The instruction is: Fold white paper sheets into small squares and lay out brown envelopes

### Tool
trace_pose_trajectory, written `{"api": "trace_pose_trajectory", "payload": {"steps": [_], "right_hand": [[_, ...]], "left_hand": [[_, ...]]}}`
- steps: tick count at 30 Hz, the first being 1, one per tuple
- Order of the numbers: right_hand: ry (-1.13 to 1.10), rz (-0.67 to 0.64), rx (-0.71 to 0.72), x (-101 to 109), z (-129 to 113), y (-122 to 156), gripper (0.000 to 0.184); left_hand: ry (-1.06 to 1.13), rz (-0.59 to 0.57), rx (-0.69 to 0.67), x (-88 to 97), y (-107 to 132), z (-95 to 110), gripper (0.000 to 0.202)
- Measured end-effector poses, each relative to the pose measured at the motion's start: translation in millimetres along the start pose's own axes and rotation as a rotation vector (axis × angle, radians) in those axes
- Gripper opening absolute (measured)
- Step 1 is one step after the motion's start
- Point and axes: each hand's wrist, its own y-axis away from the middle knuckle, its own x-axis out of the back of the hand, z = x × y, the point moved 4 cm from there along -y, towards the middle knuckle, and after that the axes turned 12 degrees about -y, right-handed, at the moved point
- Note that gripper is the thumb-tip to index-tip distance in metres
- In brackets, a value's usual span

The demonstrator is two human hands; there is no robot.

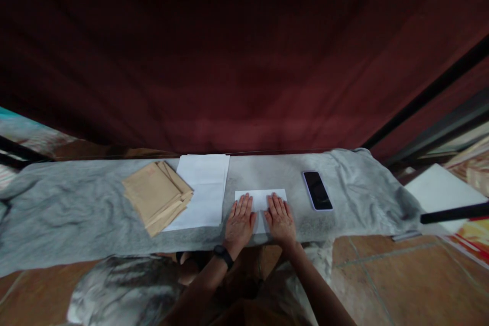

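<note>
My left hand (240, 220) and my right hand (280, 218) lie flat, palms down and fingers stretched out, side by side on a folded white sheet of paper (261, 198). The sheet rests on a grey cloth (76, 209) spread over a low surface. A black band sits on my left wrist. Left of my hands lies a stack of white paper (204, 188), and a pile of several brown envelopes (156, 196) overlaps its left edge.
A dark phone (317, 190) lies face up on the cloth right of my hands. A dark red curtain (244, 61) hangs behind. A white board (439, 188) and a black bar (454, 212) are at right. Terracotta floor tiles (401, 275) lie below.
</note>
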Motion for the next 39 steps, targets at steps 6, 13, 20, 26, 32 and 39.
{"api": "trace_pose_trajectory", "payload": {"steps": [6,13,20,26,32,39], "right_hand": [[0.048,0.069,-0.052,12,25,19,0.061],[0.012,0.139,-0.081,12,14,19,0.061],[-0.011,0.134,0.086,10,-4,20,0.058],[0.076,0.164,0.038,20,22,33,0.061],[0.102,0.165,0.037,20,19,31,0.061],[0.082,0.179,0.028,20,28,44,0.06]], "left_hand": [[-0.015,0.032,0.053,2.3,13,-15,0.06],[-0.016,0.047,-0.016,4.8,9,20,0.061],[-0.087,0.045,-0.118,1.8,13,27,0.058],[-0.119,0.1,-0.016,4.4,29,-9,0.056],[-0.063,0.102,-0.093,8.4,8,38,0.056],[-0.04,0.058,-0.142,-2.3,-12,39,0.057]]}}
